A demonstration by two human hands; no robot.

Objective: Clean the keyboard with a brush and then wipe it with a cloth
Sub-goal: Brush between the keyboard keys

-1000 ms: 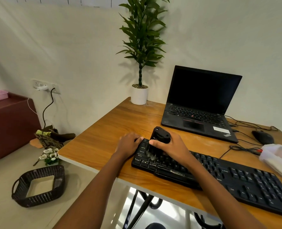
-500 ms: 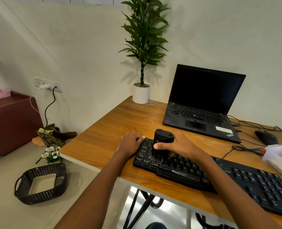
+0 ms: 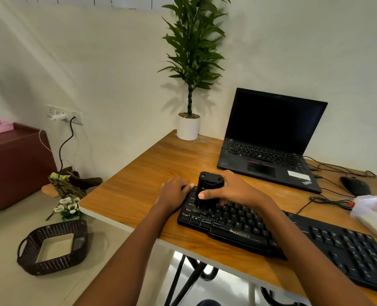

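Head view: right hand (image 3: 231,193), fingers curled round the upright brush (image 3: 208,191), sets its bristles on the left keys of the keyboard (image 3: 293,241); left hand (image 3: 174,193), fingers relaxed, rests on that end, apparently steadying it on the desk (image 3: 139,184).

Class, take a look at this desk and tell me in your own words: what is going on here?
A person is brushing a black keyboard on a wooden desk. The right hand grips a black brush, held upright with its bristles on the keys at the keyboard's left end. The left hand rests on the keyboard's left edge, steadying it. A white bundle, possibly the cloth, lies untouched at the desk's right side.
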